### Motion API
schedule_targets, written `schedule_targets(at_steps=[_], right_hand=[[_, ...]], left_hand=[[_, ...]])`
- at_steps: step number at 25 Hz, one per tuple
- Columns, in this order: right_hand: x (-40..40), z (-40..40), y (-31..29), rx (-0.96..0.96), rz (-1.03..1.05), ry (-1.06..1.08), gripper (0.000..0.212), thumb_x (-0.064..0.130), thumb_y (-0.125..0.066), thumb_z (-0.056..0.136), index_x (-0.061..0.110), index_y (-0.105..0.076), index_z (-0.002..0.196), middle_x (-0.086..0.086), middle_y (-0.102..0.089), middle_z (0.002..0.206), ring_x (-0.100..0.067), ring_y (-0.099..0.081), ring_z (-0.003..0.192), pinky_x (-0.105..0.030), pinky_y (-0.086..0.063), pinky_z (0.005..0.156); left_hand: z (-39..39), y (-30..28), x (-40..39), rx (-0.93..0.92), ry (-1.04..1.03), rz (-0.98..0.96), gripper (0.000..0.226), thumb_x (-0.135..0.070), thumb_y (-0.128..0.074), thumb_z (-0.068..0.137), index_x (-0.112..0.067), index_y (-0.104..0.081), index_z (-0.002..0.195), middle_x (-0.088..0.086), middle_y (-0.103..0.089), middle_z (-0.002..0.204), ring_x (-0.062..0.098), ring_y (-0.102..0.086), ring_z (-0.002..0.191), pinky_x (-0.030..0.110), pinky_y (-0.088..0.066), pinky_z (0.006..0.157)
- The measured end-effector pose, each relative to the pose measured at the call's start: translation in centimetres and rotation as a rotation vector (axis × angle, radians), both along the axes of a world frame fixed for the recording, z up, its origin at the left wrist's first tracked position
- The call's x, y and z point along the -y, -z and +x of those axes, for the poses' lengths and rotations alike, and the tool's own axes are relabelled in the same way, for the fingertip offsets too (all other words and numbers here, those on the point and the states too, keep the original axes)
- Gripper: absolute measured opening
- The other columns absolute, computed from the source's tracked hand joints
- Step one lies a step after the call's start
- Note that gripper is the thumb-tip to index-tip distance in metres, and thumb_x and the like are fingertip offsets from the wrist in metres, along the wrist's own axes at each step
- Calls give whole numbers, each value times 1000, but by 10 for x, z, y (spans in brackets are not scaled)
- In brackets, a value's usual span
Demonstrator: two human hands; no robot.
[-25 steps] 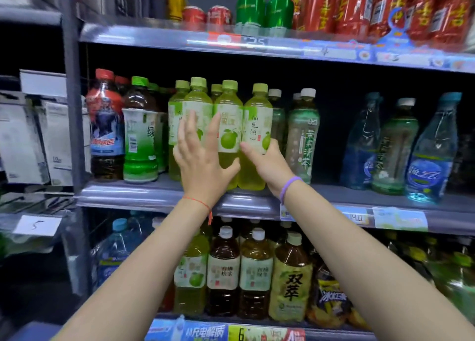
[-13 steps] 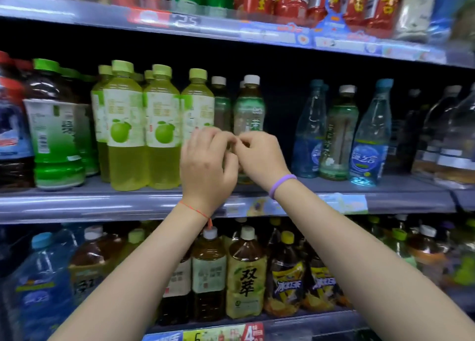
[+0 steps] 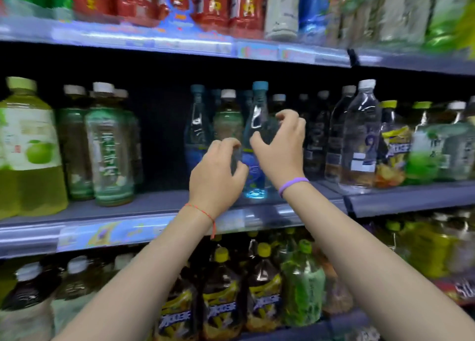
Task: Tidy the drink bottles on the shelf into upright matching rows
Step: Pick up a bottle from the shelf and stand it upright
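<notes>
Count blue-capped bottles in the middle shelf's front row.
2. One blue-capped bottle stands left of the white-capped green bottle; the other right of it, by the right hand. Blurred caps behind suggest more, hidden.

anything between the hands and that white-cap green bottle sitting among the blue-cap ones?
Nothing visible blocks it from the front. The white-cap green bottle stands at the shelf front between two blue-cap bottles. The left hand is right in front of it; the right hand is in front of the right-hand blue one.
</notes>
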State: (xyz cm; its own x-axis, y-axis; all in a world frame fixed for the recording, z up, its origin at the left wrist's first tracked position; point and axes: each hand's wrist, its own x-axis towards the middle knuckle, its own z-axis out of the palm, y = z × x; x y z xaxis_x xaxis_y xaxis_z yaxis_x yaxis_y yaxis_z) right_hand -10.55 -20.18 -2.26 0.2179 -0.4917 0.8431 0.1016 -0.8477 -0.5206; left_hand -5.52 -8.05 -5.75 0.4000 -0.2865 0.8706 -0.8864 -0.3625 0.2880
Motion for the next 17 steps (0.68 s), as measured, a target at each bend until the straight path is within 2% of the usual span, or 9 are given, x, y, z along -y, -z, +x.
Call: schedule_targets(at_steps=[3,5,7,8,9,11,13,15,17], right_hand=[[34,-12,3,-274,117,-305,55,47,-69,83,17,-45,123,3,-56,114,-16,-55,102,-24,-45,78],[43,-14,5,-410,156,-488,50,49,-66,87,20,-48,124,9,-60,104,-10,-58,95,-20,-42,70],[53,-14,7,-333,159,-521,29,46,-57,93,19,-58,104,10,-61,83,-10,-58,78,-28,-44,70],[60,-12,6,-240,178,-493,26,43,-54,95,17,-59,91,9,-59,74,-13,-58,72,-33,-47,70],[69,-10,4,-157,197,-439,24,37,-54,94,15,-57,86,6,-59,74,-18,-58,72,-37,-50,72],[86,-2,0,-116,235,-304,20,28,-58,89,14,-50,100,-2,-57,98,-24,-57,87,-44,-51,81],[99,10,-3,-265,335,-281,49,28,-65,85,10,-40,122,-10,-49,124,-29,-54,107,-45,-50,91],[104,22,-4,-420,433,-348,72,33,-71,83,5,-31,136,-13,-50,131,-29,-55,109,-39,-49,90],[106,29,-4,-494,493,-421,81,35,-77,82,4,-31,141,-12,-52,131,-26,-54,107,-34,-48,87]], left_hand=[[-11,0,36,-124,-31,-30,51,-24,-55,89,-22,-42,139,3,-58,126,27,-60,104,39,-49,82],[-16,2,48,-178,-103,-70,58,-30,-56,89,-24,-36,143,2,-55,130,27,-60,105,38,-48,80],[-21,4,55,-179,-179,-108,68,-39,-63,85,-23,-34,144,0,-51,129,23,-57,109,38,-48,77],[-22,5,59,-161,-223,-109,75,-44,-67,82,-21,-33,144,-1,-50,128,22,-53,113,38,-48,76],[-22,5,62,-149,-264,-93,81,-49,-69,79,-20,-32,145,-1,-49,128,21,-51,116,38,-47,75],[-22,5,66,-165,-321,-34,88,-57,-69,78,-20,-28,147,-2,-48,133,20,-50,119,34,-45,73],[-23,4,69,-173,-374,3,90,-61,-66,79,-20,-26,148,-3,-50,133,19,-53,115,31,-41,69],[-24,3,70,-161,-404,16,88,-61,-65,79,-19,-26,147,-2,-52,127,20,-56,109,31,-39,66],[-25,1,69,-150,-418,33,86,-60,-64,80,-18,-27,146,-1,-54,125,22,-59,103,31,-40,64]])
